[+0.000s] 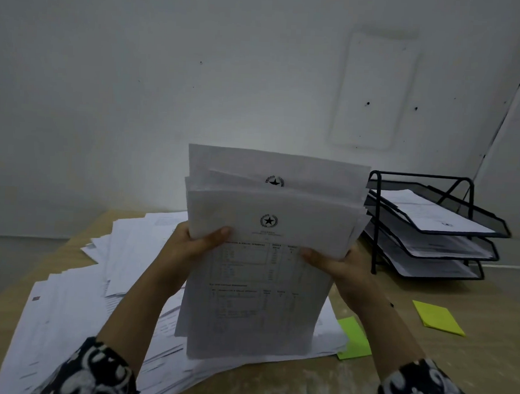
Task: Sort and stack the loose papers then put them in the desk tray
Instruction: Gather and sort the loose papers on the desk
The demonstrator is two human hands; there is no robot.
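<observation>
Dark patterned sleeves (93, 372) with white floral swirls frame the bottom of the view, one on each forearm. Both arms reach up to a thick bundle of white printed papers (264, 257), held upright above the tabletop with its sheets unevenly aligned, several top edges stepped one behind another. The front sheet carries a round star emblem and faint tables of text. The left hand (190, 247) grips the bundle's left edge, thumb across the front and fingers curled behind; the right hand (336, 267) grips the right edge the same way, thumb pressed on the front sheet.

Below and behind the bundle, a wide spread of loose white papers (76, 292) lies fanned across the light wooden tabletop (469, 367), covering most of its left half. A lime-green sticky note pad (355, 340) lies at the spread's right edge, partly tucked under it, and a yellow sticky note pad (437, 319) lies apart further right.

Farther back on the right stands a black wire-mesh three-tier desk tray (463, 207), each tier already holding white sheets. A plain whitish wall (169, 71) rises behind.
</observation>
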